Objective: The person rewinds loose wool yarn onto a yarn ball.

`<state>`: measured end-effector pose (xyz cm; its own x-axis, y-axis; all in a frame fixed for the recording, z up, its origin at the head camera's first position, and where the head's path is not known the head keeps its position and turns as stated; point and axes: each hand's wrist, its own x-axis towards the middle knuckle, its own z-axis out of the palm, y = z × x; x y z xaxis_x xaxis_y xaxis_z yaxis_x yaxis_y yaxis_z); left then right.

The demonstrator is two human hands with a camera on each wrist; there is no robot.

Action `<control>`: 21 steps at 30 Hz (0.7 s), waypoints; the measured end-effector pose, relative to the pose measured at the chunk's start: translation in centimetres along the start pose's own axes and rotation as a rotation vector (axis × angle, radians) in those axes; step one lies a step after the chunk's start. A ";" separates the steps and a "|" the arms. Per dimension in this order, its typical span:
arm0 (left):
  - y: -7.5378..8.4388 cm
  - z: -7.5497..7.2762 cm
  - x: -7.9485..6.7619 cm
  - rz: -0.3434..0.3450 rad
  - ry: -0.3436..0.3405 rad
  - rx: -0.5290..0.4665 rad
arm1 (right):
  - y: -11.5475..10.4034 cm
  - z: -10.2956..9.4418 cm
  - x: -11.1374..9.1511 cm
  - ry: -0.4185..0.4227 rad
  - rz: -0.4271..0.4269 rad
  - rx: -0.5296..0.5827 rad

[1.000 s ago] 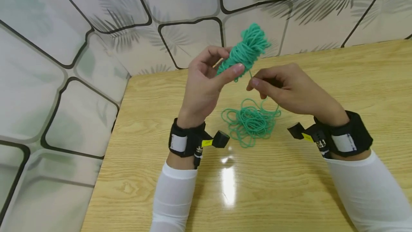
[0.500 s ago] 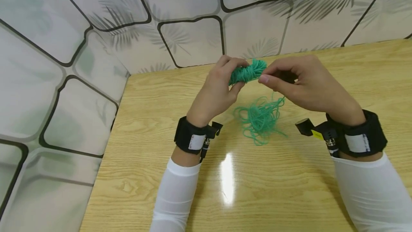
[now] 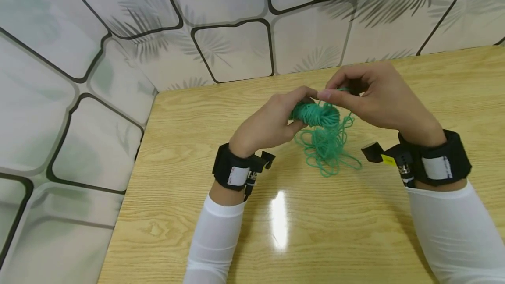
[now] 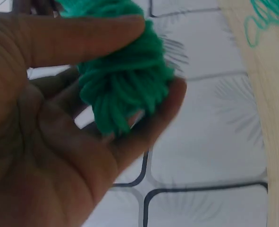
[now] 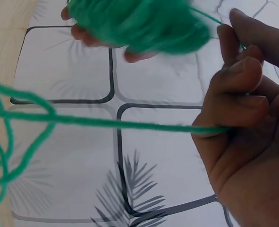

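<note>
A bundle of green yarn (image 3: 315, 114), wound round its middle with looped ends, is gripped between the thumb and fingers of my left hand (image 3: 272, 119). In the left wrist view the thumb lies across the yarn bundle (image 4: 125, 71) and the fingers wrap behind it. Just right of the bundle, my right hand (image 3: 375, 95) pinches a strand of the same yarn. The right wrist view shows the taut strand (image 5: 144, 125) running into the curled fingers and on to the bundle (image 5: 144, 23). Below both hands lies a loose tangle of green yarn (image 3: 329, 152), partly hidden by the bundle.
The wood-grain table (image 3: 189, 165) extends under both arms. A patterned wall (image 3: 236, 51) with dark lines and leaf prints borders it at the back and left. Each wrist wears a black strap (image 3: 232, 168) with a small camera.
My left hand has turned over and brought the bundle down and right, from upright to roughly level over the tangle. My right hand has moved slightly up and right, still pinching the strand.
</note>
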<state>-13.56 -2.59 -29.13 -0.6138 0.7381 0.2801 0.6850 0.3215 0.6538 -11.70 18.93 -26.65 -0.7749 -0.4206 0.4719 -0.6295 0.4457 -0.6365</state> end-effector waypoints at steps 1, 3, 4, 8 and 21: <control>0.1 0.0 0.0 0.019 -0.017 -0.075 | 0.2 0.0 0.0 0.010 0.018 0.005; 0.4 -0.1 0.0 0.048 -0.016 -0.223 | 0.6 0.0 0.1 0.024 0.045 0.029; 0.5 -0.2 0.0 0.060 0.001 -0.289 | 0.8 0.0 0.2 0.030 0.056 0.048; 0.7 -0.4 -0.1 0.054 0.129 -0.384 | 1.6 0.2 0.3 0.038 0.074 0.107; 0.7 0.3 0.3 -0.241 0.299 0.002 | 0.8 1.5 0.6 -0.018 0.040 0.102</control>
<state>-13.12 -1.99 -28.76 -0.8444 0.4358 0.3114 0.5078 0.4664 0.7243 -12.55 17.86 -27.83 -0.7978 -0.4187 0.4339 -0.5879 0.3804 -0.7139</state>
